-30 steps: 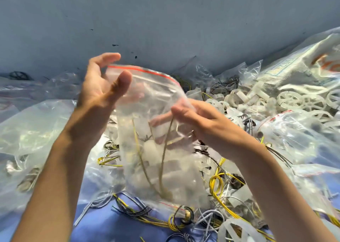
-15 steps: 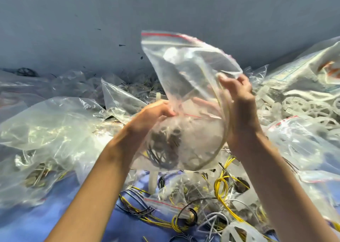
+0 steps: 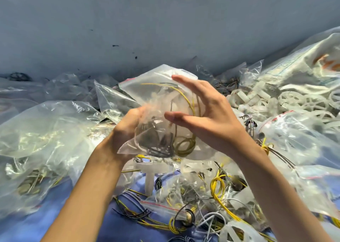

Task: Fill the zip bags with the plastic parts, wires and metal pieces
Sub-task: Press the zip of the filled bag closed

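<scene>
Clear zip bag [image 3: 147, 87] (yellow wire [image 3: 186, 97] inside) gripped by left hand [image 3: 127, 127]; right hand [image 3: 211, 116] spread.

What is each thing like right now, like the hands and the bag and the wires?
zip bag, held up, partly filled with wires and plastic parts.
left hand, holds the bag, fingers hidden behind plastic.
right hand, open, fingers spread beside the bag.
yellow wire, coiled inside the bag.
loose yellow wires, bundled, lying outside the bag.
plastic wheels, heaped at the right.
</scene>
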{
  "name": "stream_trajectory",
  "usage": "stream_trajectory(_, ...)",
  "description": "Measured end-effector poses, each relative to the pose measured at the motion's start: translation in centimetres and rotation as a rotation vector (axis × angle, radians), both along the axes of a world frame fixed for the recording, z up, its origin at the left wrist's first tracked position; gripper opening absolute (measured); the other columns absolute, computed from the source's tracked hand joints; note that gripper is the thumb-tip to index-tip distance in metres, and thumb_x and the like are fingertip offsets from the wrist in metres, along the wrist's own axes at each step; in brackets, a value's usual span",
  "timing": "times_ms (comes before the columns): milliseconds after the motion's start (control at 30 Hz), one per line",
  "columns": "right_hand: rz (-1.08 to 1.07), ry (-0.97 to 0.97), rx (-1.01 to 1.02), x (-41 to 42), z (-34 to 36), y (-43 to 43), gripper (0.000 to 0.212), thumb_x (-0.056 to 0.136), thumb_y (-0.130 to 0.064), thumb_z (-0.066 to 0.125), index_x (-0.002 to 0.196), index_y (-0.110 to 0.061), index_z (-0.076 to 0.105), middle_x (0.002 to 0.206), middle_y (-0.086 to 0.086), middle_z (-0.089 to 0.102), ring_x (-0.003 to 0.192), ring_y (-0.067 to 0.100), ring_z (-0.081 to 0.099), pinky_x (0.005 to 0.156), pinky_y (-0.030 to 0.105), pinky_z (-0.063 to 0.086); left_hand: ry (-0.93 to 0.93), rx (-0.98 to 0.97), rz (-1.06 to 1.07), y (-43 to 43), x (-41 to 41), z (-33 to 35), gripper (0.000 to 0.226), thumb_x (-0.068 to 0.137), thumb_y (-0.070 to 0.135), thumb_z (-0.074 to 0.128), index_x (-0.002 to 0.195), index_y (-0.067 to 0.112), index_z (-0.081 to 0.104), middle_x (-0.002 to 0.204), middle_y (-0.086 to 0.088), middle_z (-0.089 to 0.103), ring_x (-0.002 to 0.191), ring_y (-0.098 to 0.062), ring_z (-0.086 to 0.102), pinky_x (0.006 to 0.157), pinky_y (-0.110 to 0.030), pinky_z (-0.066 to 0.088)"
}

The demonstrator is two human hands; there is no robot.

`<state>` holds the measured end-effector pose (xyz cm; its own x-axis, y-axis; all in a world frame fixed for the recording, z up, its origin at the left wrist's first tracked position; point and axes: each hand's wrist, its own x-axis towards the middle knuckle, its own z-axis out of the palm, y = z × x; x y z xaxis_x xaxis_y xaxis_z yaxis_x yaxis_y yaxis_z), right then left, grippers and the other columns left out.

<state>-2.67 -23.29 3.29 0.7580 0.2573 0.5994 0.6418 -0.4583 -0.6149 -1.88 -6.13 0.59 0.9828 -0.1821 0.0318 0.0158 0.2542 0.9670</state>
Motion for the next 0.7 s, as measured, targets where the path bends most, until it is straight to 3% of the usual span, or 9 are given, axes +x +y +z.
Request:
stream_trajectory(67, -0.106, 0.01, 0.054, 0.6, 0.0, -0.2, 0.067, 0.074, -0.03, 0.08, 0.134, -0.028, 0.053, 0.127, -0.005, 0.054, 0.114, -0.002, 0.046, 0.09, -0.003, 0.027, 0.07, -0.157, -0.117, -0.4, 0.2, 0.2, 0.04, 0.095, 0.017, 0.039, 0.076, 0.009, 0.074, 0.076, -0.003, 0.069, 0.071, -0.016, 0.066, 0.067, -0.026, 0.054)
stream_trajectory(133, -0.209, 0.022, 0.114, 1.7, 0.4, -0.7, 0.066, 0.075, -0.03, 0.079, 0.135, -0.028, 0.053, 0.123, -0.001, 0.054, 0.112, 0.003, 0.047, 0.092, 0.003, 0.031, 0.099, -0.191, -0.102, -0.5, 0.3, 1.0, 0.037, 0.092, 0.026, 0.043, 0.093, 0.009, 0.076, 0.088, -0.007, 0.073, 0.068, -0.016, 0.069, 0.069, -0.029, 0.06)
stream_trajectory(200, -0.293, 0.041, 0.196, 3.6, 1.3, -1.4, 0.064, 0.076, -0.031, 0.077, 0.135, -0.027, 0.053, 0.123, 0.004, 0.053, 0.115, 0.011, 0.049, 0.1, 0.017, 0.036, 0.124, -0.223, -0.141, -0.5, 0.2, 1.4, 0.045, 0.089, 0.032, 0.044, 0.118, 0.001, 0.061, 0.105, -0.02, 0.07, 0.083, -0.024, 0.071, 0.081, -0.032, 0.058)
stream_trajectory(267, -0.389, 0.048, 0.284, 6.5, 2.3, -2.8, 0.062, 0.077, -0.031, 0.075, 0.135, -0.027, 0.052, 0.127, 0.006, 0.051, 0.118, 0.016, 0.051, 0.105, 0.028, 0.039, 0.105, -0.224, -0.148, -0.5, 0.2, 1.8, 0.05, 0.087, 0.031, 0.048, 0.125, -0.002, 0.051, 0.112, -0.025, 0.066, 0.099, -0.03, 0.068, 0.082, -0.03, 0.057)
stream_trajectory(333, -0.488, 0.05, 0.357, 9.8, 3.5, -4.6, 0.063, 0.078, -0.031, 0.072, 0.136, -0.024, 0.051, 0.132, 0.004, 0.049, 0.121, 0.019, 0.05, 0.106, 0.03, 0.04, 0.065, -0.185, -0.166, -0.3, 0.0, 2.0, 0.049, 0.082, 0.031, 0.05, 0.12, 0.0, 0.053, 0.108, -0.023, 0.069, 0.097, -0.028, 0.069, 0.074, -0.026, 0.059)
stream_trajectory(433, -0.666, 0.058, 0.393, 14.1, 3.9, -7.4, 0.061, 0.08, -0.032, 0.067, 0.137, -0.02, 0.049, 0.133, 0.012, 0.042, 0.121, 0.02, 0.046, 0.1, 0.019, 0.036, -0.02, -0.034, -0.171, -0.4, -0.3, 2.4, 0.043, 0.077, 0.037, 0.049, 0.107, 0.009, 0.061, 0.097, -0.012, 0.074, 0.084, -0.021, 0.072, 0.066, -0.02, 0.058)
stream_trajectory(533, -0.783, 0.104, 0.324, 17.1, 2.7, -9.8, 0.056, 0.083, -0.032, 0.062, 0.135, -0.017, 0.049, 0.135, 0.016, 0.035, 0.123, 0.027, 0.044, 0.101, 0.022, 0.034, -0.068, 0.08, -0.141, -0.4, -0.3, 2.2, 0.04, 0.076, 0.041, 0.047, 0.102, 0.016, 0.064, 0.087, -0.001, 0.074, 0.075, -0.012, 0.07, 0.061, -0.016, 0.054)
stream_trajectory(700, -0.911, 0.271, 0.177, 19.6, -1.0, -12.5, 0.053, 0.09, -0.027, 0.058, 0.139, -0.016, 0.043, 0.147, 0.023, 0.021, 0.124, 0.037, 0.044, 0.107, 0.028, 0.03, -0.06, 0.06, -0.144, -0.2, -0.1, 2.0, 0.035, 0.077, 0.041, 0.048, 0.095, 0.015, 0.064, 0.076, 0.002, 0.069, 0.063, -0.007, 0.062, 0.058, -0.018, 0.05)
